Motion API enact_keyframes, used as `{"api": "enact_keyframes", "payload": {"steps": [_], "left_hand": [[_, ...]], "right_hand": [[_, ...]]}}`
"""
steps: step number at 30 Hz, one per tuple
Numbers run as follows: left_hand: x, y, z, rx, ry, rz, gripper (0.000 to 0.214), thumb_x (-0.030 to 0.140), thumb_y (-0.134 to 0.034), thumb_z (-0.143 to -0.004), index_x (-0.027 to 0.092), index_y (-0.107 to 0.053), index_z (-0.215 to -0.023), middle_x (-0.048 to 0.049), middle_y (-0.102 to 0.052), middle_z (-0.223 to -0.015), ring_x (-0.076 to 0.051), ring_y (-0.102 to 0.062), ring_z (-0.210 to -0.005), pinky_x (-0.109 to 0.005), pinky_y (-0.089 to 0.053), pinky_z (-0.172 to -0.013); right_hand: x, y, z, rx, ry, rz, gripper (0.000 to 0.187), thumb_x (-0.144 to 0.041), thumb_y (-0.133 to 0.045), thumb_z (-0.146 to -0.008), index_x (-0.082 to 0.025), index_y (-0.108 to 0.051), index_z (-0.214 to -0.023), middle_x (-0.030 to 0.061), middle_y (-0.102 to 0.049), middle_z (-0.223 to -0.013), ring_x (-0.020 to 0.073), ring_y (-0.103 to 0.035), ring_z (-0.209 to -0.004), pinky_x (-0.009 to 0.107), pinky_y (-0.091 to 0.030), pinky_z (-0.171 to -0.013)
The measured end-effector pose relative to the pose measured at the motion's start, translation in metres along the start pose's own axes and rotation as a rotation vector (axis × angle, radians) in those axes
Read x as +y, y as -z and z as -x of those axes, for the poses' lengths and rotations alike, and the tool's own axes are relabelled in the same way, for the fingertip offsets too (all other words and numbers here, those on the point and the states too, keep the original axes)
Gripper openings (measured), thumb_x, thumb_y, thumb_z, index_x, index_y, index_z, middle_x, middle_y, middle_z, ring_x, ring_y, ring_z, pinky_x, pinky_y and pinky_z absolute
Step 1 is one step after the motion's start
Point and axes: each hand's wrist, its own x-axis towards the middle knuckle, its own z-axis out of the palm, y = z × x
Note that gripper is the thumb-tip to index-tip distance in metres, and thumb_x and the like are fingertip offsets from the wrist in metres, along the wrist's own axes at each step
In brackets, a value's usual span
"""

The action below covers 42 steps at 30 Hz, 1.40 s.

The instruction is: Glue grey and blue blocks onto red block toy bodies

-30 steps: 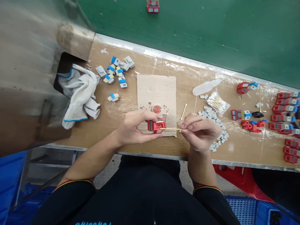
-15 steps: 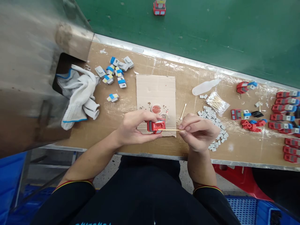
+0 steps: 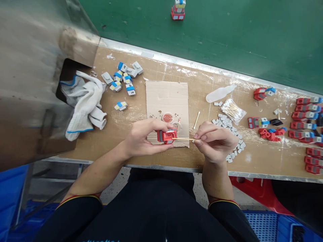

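Note:
Between the thumb and fingers of my left hand (image 3: 145, 137) is a red toy vehicle part (image 3: 168, 135) with a grey band, its hollow side facing up. My right hand (image 3: 214, 141) pinches a cotton swab (image 3: 185, 138) by its stick. The swab's far tip meets the right edge of the hollow. Beneath lies a cardboard sheet (image 3: 166, 95), on which stands a small cup of reddish liquid (image 3: 167, 117). A second clear cup (image 3: 178, 126), with a stick in it, is partly covered by the red part.
Grey-white blocks with blue bands (image 3: 121, 77) and white gloves (image 3: 84, 104) lie left. Rightward are a loose swab (image 3: 196, 120), a bag of swabs (image 3: 233, 111), small grey pieces (image 3: 227, 124) and red toy vehicles (image 3: 302, 116). Another toy (image 3: 178, 11) stands on the green surface.
The swab has drawn slightly right, from inside the hollow to its right edge. My left hand keeps its hold on the red part. The whole view has shifted a little.

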Motion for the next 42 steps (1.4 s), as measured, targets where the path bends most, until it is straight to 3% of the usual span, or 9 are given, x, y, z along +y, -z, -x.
{"api": "enact_keyframes", "payload": {"steps": [42], "left_hand": [[0.0002,0.0011,0.0003,-0.008,0.008,0.002,0.036,0.033,-0.091,-0.082,0.018,-0.067,-0.105,-0.0095,-0.086,-0.100,-0.018,-0.084,-0.085,-0.025,-0.069,-0.077]], "right_hand": [[-0.0004,0.0051,-0.0048,-0.045,0.067,-0.004,0.017,-0.008,-0.079,-0.085,-0.023,-0.077,-0.092,0.0010,-0.080,-0.075,0.0150,-0.073,-0.060,0.028,-0.056,-0.051]]}}
